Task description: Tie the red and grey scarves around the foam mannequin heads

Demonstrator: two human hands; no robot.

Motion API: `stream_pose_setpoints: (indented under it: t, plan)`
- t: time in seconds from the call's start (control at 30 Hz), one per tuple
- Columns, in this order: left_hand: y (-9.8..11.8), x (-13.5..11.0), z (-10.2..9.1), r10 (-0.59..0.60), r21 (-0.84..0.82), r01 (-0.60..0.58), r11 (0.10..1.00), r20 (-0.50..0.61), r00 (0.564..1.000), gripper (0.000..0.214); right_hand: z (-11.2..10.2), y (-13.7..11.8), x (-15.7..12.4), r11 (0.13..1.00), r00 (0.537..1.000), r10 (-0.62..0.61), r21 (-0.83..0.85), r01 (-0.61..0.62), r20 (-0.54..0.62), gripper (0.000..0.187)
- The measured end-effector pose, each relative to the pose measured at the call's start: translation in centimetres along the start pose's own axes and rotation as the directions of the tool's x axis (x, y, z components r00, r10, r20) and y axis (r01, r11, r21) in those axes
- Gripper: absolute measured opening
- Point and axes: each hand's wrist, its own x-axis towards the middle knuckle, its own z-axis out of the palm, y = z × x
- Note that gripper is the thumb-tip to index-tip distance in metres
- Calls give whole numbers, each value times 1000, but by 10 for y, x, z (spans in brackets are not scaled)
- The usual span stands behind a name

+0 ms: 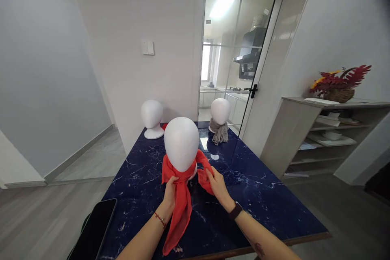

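A white mannequin head (181,142) stands upright at the middle of the dark blue marbled table. Around its neck lies a red scarf (180,211), with one long end hanging down the front toward me. My left hand (170,193) is closed on the scarf just under the chin, thumb on top. To the right of the neck, my right hand (215,183) grips the scarf's other end, which loops out from the neck. Part of that end is hidden behind my fingers.
A bare white mannequin head (152,114) stands at the back left, some red cloth beside it. Another mannequin head (220,110) at the back right wears a grey scarf (219,131). A black tablet-like device (94,227) lies at the table's (243,195) near left edge.
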Motion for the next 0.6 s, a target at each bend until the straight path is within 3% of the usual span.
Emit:
stream_pose_setpoints:
  t: [0.1, 0.17, 0.27, 0.37, 0.43, 0.5, 0.6]
  plan:
    - [-4, 3, -5, -46, 135, 53, 989, -59, 997, 10, 6, -2, -14, 998, 980, -18, -57, 30, 198, 37]
    - [-7, 4, -6, -45, 203, 66, 977, -104, 994, 5, 21, -6, -25, 980, 934, -80, -143, 137, 348, 34]
    - [-10, 5, -5, 53, 256, -14, 967, -144, 988, 8, 44, -13, -32, 879, 871, -155, -338, 337, 467, 29]
    - [-12, 5, -2, 133, 283, -91, 955, -130, 983, 6, 53, -15, -27, 754, 830, -175, -471, 459, 529, 26]
    - [-12, 5, -1, 165, 291, -126, 948, -113, 980, 5, 54, -14, -23, 716, 817, -181, -497, 491, 547, 24]
    - [-12, 5, 0, 185, 294, -149, 944, -100, 978, 4, 53, -9, -20, 726, 823, -191, -487, 485, 534, 22]
    - [-11, 5, 1, 185, 297, -155, 942, -73, 980, 4, 53, -3, -19, 831, 863, -204, -385, 402, 462, 25]
